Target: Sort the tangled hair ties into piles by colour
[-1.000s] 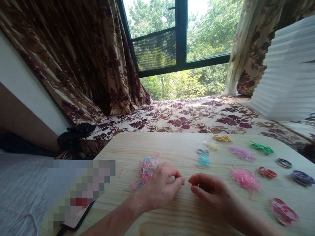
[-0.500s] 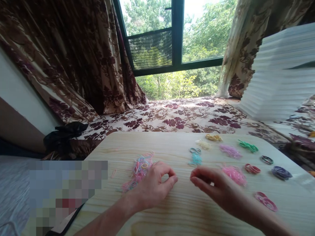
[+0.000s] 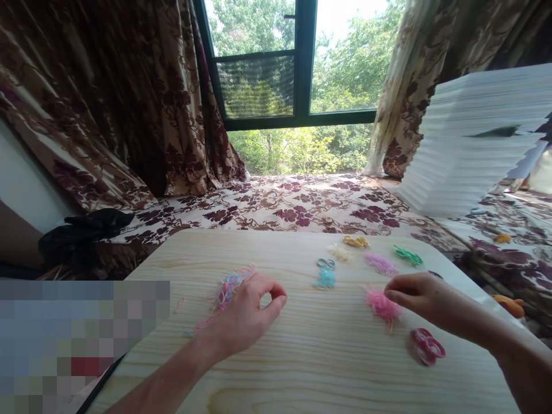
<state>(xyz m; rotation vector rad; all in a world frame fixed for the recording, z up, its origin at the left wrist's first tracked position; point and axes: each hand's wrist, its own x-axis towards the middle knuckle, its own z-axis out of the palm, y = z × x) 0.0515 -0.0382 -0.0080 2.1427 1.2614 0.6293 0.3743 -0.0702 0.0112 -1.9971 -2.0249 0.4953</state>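
Observation:
My left hand is held in a pinch above the wooden tabletop, just right of a mixed pile of thin coloured elastic bands. It hides part of that pile; whatever its fingertips hold is too small to make out. My right hand, also pinched, hovers at the right edge of a bright pink elastic pile. Any band between its fingers cannot be seen. Below it lie dark pink hair ties. Beyond it are a lilac pile and green hair ties.
Light blue bands, grey ties, cream bands and yellow ties sit near the back of the table. A stray pink band lies at left. A white pleated object stands at back right.
My right hand has moved right, away from my left hand, to the bright pink pile, covering ties there. My left hand keeps its pinch beside the mixed pile. The view has shifted right.

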